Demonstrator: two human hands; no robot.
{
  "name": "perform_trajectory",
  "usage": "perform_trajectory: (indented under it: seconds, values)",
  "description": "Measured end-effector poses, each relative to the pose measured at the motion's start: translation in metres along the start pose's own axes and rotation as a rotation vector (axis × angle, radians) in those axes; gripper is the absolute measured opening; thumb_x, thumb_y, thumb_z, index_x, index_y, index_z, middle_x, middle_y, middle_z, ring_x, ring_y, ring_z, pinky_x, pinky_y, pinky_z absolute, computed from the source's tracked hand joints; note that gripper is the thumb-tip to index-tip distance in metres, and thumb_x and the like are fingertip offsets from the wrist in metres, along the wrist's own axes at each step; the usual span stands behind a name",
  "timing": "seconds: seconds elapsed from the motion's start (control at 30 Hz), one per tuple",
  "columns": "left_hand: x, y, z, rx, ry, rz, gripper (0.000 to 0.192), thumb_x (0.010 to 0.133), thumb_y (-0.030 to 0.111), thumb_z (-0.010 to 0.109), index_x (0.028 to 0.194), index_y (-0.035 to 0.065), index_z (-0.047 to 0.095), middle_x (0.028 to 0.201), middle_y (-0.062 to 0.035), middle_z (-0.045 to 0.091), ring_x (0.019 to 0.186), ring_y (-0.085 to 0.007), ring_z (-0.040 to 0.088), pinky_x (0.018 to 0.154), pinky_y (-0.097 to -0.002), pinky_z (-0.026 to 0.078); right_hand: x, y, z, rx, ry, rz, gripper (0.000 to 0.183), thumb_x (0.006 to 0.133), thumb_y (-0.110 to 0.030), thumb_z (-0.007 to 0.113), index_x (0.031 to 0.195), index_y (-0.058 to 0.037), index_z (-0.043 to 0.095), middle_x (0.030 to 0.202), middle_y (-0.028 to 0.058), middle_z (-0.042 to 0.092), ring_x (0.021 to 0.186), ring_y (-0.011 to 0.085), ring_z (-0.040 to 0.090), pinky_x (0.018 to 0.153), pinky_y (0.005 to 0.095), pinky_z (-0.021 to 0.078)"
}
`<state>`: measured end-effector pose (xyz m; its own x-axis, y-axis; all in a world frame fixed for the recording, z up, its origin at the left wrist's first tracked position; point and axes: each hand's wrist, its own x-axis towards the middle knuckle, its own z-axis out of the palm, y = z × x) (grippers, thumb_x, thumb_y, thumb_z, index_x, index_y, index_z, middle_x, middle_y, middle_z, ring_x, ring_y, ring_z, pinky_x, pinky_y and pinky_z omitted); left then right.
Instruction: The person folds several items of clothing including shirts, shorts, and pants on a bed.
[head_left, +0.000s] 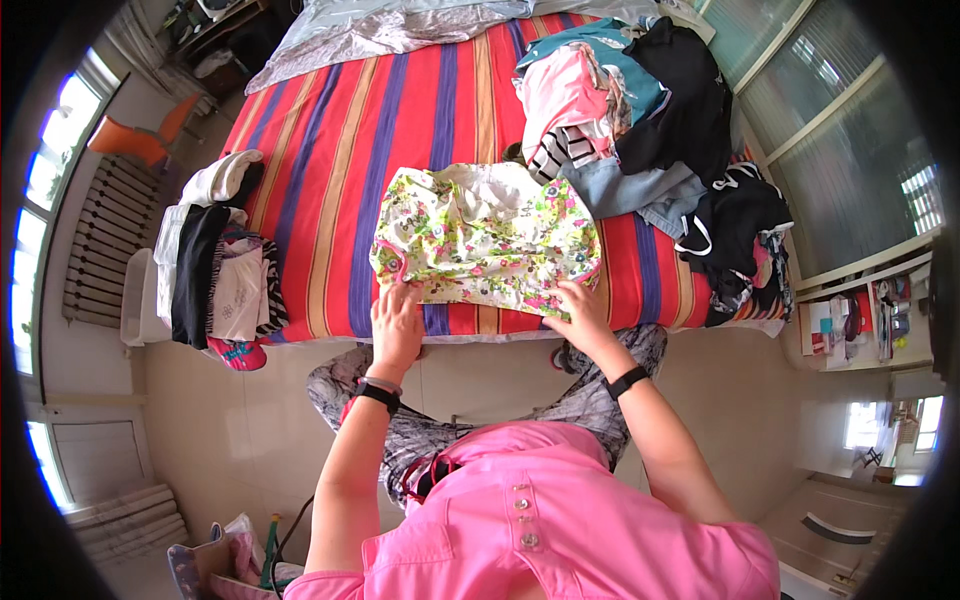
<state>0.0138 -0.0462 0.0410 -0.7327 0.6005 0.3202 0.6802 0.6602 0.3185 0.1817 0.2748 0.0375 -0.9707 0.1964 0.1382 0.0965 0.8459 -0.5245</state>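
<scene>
A white floral garment (487, 259) with green and pink print and pink trim lies on a striped bedspread (307, 187), near the bed's front edge. My left hand (396, 326) has its fingers on the garment's near left corner, by the pink trim. At the near right corner, my right hand (581, 315) grips the cloth between thumb and fingers. The garment is wrinkled, and its far side lies in loose folds. Both wrists wear black bands.
Folded clothes (217, 262) are stacked at the bed's left edge. A loose heap of clothes (622, 105) sits at the back right, touching blue denim (645, 187). Black clothing (739, 217) lies at the right corner. An open drawer (862, 322) holds small items.
</scene>
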Motion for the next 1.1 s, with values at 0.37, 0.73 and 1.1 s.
perform_trajectory:
  seconds: [0.37, 0.73, 1.1]
  values:
    - [0.022, -0.052, 0.012, -0.048, -0.017, -0.129, 0.023, 0.082, 0.017, 0.068, 0.103, 0.0092, 0.066, 0.108, -0.0104, 0.059, 0.102, -0.0337, 0.057, 0.088, -0.0452, 0.047, 0.003, 0.020, -0.009, 0.153, 0.074, 0.047, 0.027, 0.080, 0.002, 0.064, 0.106, -0.0057, 0.066, 0.110, 0.0138, 0.064, 0.107, 0.0335, 0.061, 0.091, 0.0419, 0.0504]
    - [0.021, -0.033, 0.012, 0.020, -0.078, -0.246, 0.048, 0.075, 0.044, 0.079, 0.104, 0.0099, 0.060, 0.108, -0.0112, 0.057, 0.104, -0.0331, 0.056, 0.083, -0.0477, 0.048, 0.017, -0.004, -0.022, 0.333, 0.461, 0.228, 0.020, 0.089, -0.005, 0.059, 0.108, -0.0010, 0.056, 0.102, 0.0172, 0.062, 0.092, 0.0345, 0.063, 0.080, 0.0395, 0.0529]
    - [0.046, -0.034, -0.045, -0.068, 0.260, -0.356, 0.024, 0.077, 0.010, 0.072, 0.090, 0.0063, 0.052, 0.093, -0.0148, 0.057, 0.080, -0.0357, 0.060, 0.070, -0.0436, 0.050, 0.045, -0.034, -0.124, 0.508, 0.320, 0.232, 0.005, 0.096, 0.000, 0.052, 0.101, 0.0004, 0.053, 0.091, 0.0104, 0.063, 0.072, 0.0156, 0.065, 0.064, 0.0284, 0.0563]
